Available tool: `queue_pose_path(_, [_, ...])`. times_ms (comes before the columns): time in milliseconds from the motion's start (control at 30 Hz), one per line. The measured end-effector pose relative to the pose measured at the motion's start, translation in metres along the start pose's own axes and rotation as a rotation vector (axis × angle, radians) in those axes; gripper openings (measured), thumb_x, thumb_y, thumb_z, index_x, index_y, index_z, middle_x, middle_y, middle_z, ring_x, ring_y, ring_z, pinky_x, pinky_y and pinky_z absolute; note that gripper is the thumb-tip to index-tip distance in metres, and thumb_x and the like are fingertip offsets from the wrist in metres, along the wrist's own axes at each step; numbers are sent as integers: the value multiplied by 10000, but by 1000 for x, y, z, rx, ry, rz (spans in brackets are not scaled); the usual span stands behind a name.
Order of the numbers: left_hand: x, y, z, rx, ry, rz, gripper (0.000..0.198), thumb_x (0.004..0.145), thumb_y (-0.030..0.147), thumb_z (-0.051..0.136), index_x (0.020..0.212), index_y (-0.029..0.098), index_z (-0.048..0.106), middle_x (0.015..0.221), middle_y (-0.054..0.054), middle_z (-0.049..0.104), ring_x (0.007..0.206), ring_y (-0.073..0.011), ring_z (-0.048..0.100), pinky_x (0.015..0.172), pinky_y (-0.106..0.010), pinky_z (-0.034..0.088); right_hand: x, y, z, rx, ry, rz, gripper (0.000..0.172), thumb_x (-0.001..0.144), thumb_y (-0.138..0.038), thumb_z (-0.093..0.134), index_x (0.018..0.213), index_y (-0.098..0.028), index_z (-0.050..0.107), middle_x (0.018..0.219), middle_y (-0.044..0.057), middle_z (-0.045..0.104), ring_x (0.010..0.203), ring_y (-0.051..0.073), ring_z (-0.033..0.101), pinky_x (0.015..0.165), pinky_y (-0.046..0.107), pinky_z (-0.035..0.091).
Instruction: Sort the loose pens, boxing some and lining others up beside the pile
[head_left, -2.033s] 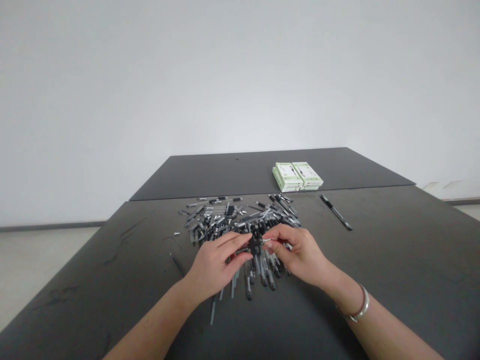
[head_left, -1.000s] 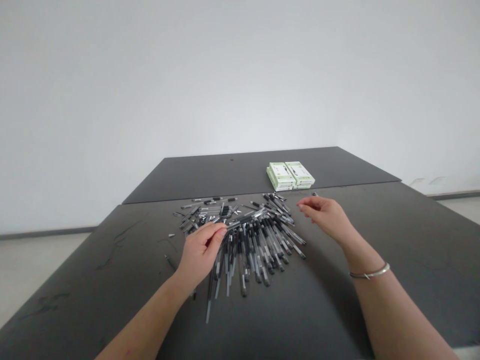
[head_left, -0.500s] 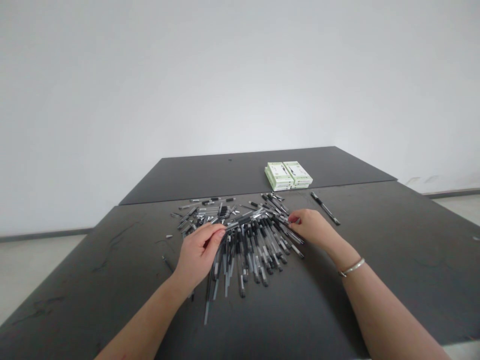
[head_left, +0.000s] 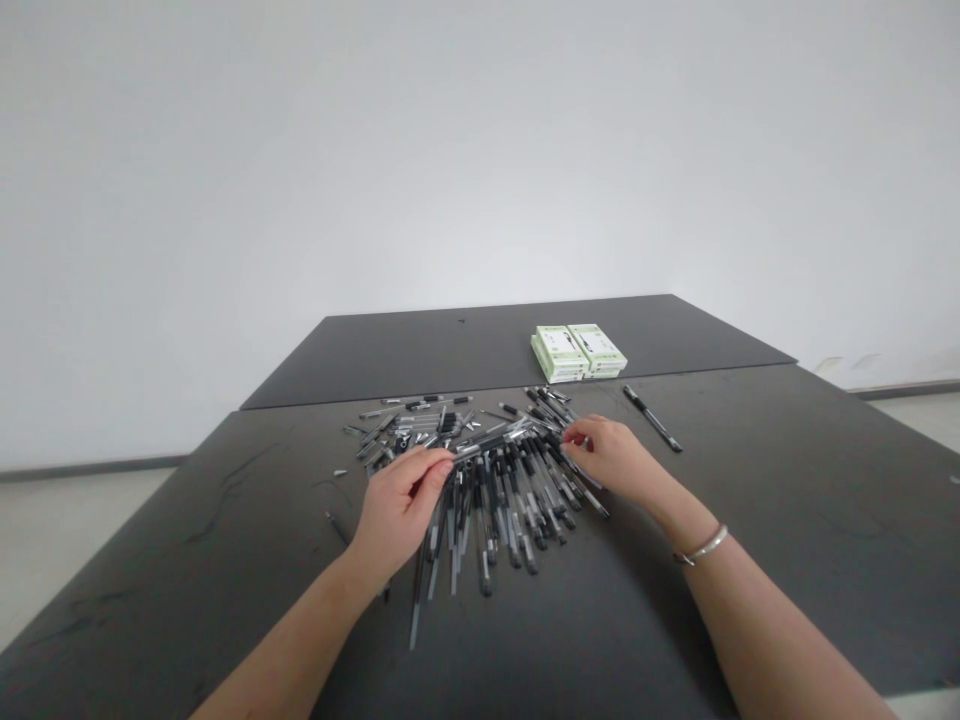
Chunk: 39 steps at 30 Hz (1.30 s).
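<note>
A heap of black-and-clear pens and pen parts (head_left: 517, 490) is spread in a fan on the dark table. My left hand (head_left: 401, 505) is at the heap's left side, thumb and forefinger pinched on a pen (head_left: 474, 450) that points right across the top of the fan. At the right edge of the heap is my right hand (head_left: 609, 455), its fingertips pinched together among the pens. What those fingertips grip, if anything, cannot be made out. A metal bangle (head_left: 703, 546) circles the right wrist.
Two side-by-side stacks of pale green and white boxes (head_left: 577, 353) stand behind the heap. A single capped pen (head_left: 652, 418) lies apart on the right. Small loose parts (head_left: 340, 473) lie to the left. A seam crosses the dark table (head_left: 810, 500), and a white wall rises behind.
My right hand has shifted slightly left along the edge of the heap. My left hand stays pinched on its pen in almost the same place.
</note>
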<state>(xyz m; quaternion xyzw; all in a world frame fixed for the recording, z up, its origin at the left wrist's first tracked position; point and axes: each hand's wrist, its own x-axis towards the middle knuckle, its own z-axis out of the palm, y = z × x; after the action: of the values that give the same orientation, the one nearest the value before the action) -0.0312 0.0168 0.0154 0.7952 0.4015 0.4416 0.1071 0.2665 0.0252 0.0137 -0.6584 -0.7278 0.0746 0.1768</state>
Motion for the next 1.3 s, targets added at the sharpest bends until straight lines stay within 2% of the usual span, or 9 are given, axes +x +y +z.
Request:
queue_pose_path(100, [0, 0, 0, -3, 4, 1, 180, 929, 215, 525, 894, 169, 696, 818, -34, 710, 747, -151, 661, 662, -225, 486, -2, -6, 4, 7, -51, -10, 178, 827, -308, 588, 855, -190, 719, 868, 64, 694, 776, 181, 637, 730, 252, 431])
queue_pose_path(367, [-1, 0, -1, -8, 5, 2, 177, 928, 220, 525, 894, 176, 693, 815, -31, 706, 744, -151, 659, 658, -226, 488, 0, -4, 15, -32, -99, -16, 158, 821, -242, 576, 819, -173, 718, 847, 66, 707, 781, 184, 643, 725, 251, 431])
queue_pose_path(567, [0, 1, -1, 1, 0, -7, 189, 931, 232, 517, 892, 180, 695, 827, -35, 713, 753, -156, 666, 661, -233, 494, -2, -7, 10, -55, -140, 3, 131, 797, -190, 588, 818, -161, 714, 839, 68, 719, 779, 186, 648, 704, 243, 432])
queue_pose_path(767, [1, 3, -2, 2, -6, -18, 210, 929, 250, 511, 880, 185, 705, 815, -35, 715, 742, -162, 668, 664, -243, 497, -6, -13, 3, -126, -188, -28, 211, 765, -116, 574, 911, -145, 724, 901, 107, 722, 830, 216, 656, 734, 259, 435])
queue_pose_path(1033, [2, 4, -1, -10, -11, -19, 204, 922, 241, 520, 884, 181, 711, 811, -38, 719, 738, -163, 669, 661, -237, 496, -8, -16, 1, -84, -188, 76, 146, 752, -105, 583, 841, -151, 689, 831, 97, 727, 809, 222, 667, 698, 264, 437])
queue_pose_path(1100, [1, 3, -1, -11, -18, -27, 208, 924, 245, 520, 886, 177, 713, 816, -41, 722, 743, -164, 671, 660, -236, 495, -7, -16, -2, -16, -149, 72, 140, 752, -104, 567, 819, -153, 681, 802, 87, 720, 788, 215, 665, 706, 272, 447])
queue_pose_path(1167, [1, 3, -1, -17, -25, -40, 215, 926, 250, 520, 886, 178, 718, 823, -43, 725, 752, -167, 674, 660, -237, 494, -6, -16, -7, 167, -94, 65, 128, 774, -135, 563, 847, -156, 666, 788, 69, 709, 761, 199, 663, 708, 279, 466])
queue_pose_path(1233, [0, 2, -2, -28, -27, -54, 219, 927, 256, 519, 891, 181, 722, 825, -41, 727, 755, -169, 675, 657, -240, 493, -6, -16, -13, 503, -68, 47, 109, 814, -205, 571, 896, -165, 629, 809, 49, 694, 766, 185, 672, 704, 283, 497])
queue_pose_path(1300, [0, 1, -2, -42, -28, -66, 224, 929, 261, 516, 895, 185, 725, 828, -39, 728, 756, -170, 674, 649, -243, 493, -8, -19, -17, 884, -96, 14, 141, 837, -286, 602, 926, -178, 588, 824, 31, 671, 785, 181, 685, 666, 281, 530])
